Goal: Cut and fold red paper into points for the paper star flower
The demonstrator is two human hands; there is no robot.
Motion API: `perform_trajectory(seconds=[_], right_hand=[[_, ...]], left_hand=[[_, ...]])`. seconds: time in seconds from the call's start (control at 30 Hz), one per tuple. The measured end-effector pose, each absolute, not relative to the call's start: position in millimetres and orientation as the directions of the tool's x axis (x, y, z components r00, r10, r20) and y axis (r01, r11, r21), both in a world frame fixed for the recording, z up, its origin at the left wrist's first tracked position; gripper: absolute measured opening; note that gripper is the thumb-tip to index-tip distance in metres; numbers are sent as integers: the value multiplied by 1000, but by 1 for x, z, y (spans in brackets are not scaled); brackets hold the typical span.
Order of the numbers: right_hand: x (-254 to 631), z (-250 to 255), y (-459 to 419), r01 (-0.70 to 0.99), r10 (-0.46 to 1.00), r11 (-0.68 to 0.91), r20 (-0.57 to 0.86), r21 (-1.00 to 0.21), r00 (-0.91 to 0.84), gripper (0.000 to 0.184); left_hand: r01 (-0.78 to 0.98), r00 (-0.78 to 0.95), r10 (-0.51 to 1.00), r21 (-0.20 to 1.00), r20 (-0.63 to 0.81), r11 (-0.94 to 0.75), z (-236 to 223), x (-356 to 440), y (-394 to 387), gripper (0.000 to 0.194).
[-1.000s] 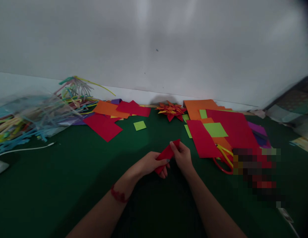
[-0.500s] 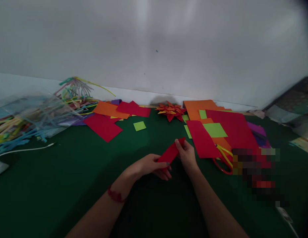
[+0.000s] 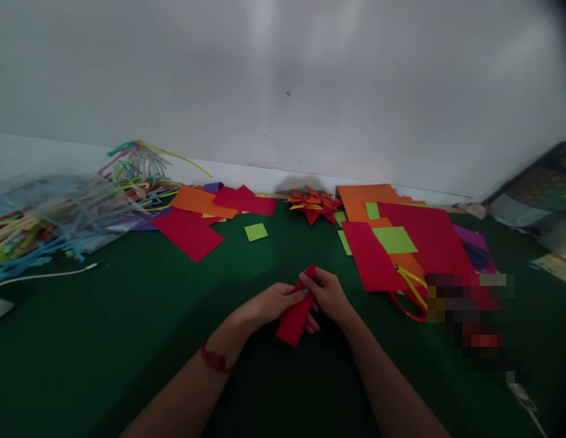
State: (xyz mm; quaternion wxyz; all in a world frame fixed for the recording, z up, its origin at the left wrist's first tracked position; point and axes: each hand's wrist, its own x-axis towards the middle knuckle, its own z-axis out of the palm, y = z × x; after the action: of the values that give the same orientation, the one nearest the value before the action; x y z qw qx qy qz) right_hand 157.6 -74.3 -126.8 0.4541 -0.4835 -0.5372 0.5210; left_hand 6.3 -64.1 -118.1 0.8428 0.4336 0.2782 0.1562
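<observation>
A folded strip of red paper (image 3: pixel 292 322) is held between both hands above the green table, tilted with its lower end toward me. My left hand (image 3: pixel 283 301) grips its left side, thumb on top and fingers underneath. At the upper end, my right hand (image 3: pixel 326 292) pinches the paper near its pointed tip. Beyond the hands sits a red and orange folded-paper flower (image 3: pixel 314 204). A small lime-green paper square (image 3: pixel 256 232) lies on the table ahead of my left hand.
Red sheets (image 3: pixel 191 234) and an orange sheet (image 3: pixel 205 202) lie at the back left, beside a plastic bag (image 3: pixel 82 194) of pipe cleaners. Overlapping sheets, including a large red sheet (image 3: pixel 428 237), lie right, near yellow- and red-handled scissors (image 3: pixel 411 283). A white wall (image 3: pixel 283 91) rises behind.
The red paper has turned steeper, its lower end swinging down toward me. My right hand has moved left and slightly down, closer to my left hand.
</observation>
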Motion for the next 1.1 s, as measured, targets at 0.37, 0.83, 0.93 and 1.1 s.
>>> perform_trajectory(seconds=[0.37, 0.83, 0.93, 1.1], right_hand=[[168, -124, -70, 78, 996, 83, 86, -993, 31, 25], [165, -127, -70, 78, 995, 90, 92, -993, 25, 26], [162, -124, -72, 101, 994, 107, 106, -989, -18, 25], [161, -124, -72, 109, 993, 118, 114, -987, -39, 26]], left_hand=[[3, 856, 382, 744, -347, 668, -117, 10, -69, 41], [-23, 839, 432, 770, -332, 637, -119, 12, -73, 34], [-64, 784, 517, 783, -344, 619, -119, 14, -75, 33], [-14, 738, 561, 823, -374, 568, -120, 17, -73, 29]])
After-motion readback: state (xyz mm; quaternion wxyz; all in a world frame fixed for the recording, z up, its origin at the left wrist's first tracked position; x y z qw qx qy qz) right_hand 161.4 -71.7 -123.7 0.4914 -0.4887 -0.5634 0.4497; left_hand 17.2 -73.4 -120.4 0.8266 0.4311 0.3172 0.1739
